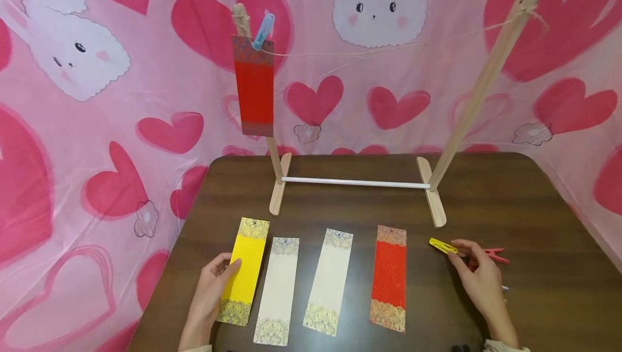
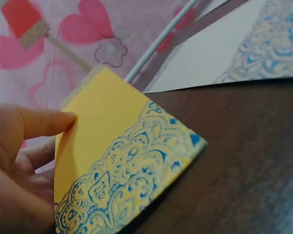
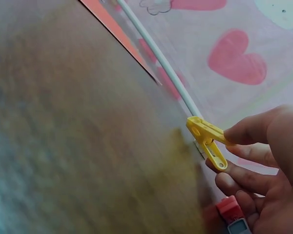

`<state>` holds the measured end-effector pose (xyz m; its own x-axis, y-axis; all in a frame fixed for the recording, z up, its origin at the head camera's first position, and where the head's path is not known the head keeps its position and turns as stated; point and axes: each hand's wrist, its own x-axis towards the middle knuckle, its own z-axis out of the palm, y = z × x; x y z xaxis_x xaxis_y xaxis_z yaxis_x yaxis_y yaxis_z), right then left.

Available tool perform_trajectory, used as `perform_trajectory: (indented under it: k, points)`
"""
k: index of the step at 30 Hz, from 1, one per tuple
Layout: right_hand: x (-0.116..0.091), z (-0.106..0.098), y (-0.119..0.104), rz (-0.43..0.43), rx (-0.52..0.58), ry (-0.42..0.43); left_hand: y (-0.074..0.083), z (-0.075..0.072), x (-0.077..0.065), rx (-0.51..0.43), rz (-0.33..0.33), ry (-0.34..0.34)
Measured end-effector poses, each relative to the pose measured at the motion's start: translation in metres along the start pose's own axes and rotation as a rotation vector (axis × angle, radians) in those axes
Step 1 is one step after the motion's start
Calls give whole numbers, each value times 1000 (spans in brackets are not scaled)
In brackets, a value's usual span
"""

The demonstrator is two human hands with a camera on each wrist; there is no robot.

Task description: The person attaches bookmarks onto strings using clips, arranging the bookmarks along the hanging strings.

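Left hand (image 1: 214,283) grasping the yellow card (image 1: 251,265), right hand (image 1: 478,276) pinching a yellow clip (image 1: 441,244).

The left hand grips the yellow card by its left edge over the left part of the table (image 1: 350,203), thumb on the face, fingers partly hidden behind; the yellow card is plain in the middle, with lacy bands at both ends and a small hole at the top; the left wrist view shows blue scrollwork on the near band, the far band mostly out of sight; to its right lie two white cards (image 1: 277,291), then a red card (image 1: 389,276); farther right, the right hand holds the yellow clip by its handles, which stand apart in a V; that hand partly covers a pink clip (image 1: 497,255); a pale bit (image 1: 505,288) beside it is too small to make out.
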<state>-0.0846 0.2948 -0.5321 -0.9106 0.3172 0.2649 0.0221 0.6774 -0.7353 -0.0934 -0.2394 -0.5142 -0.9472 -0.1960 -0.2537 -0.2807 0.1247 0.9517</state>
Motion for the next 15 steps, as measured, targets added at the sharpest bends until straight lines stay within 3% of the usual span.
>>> perform_trajectory:
  k: [6,10,15]
  points:
    - [4,-5,-11,39,34,-2,11,0,-1,-33,-17,47]
    - [1,-9,-18,17,60,29,20,3,-5,-55,9,66]
    - [-6,-16,-25,-47,104,80,35,20,-9,-74,77,17]
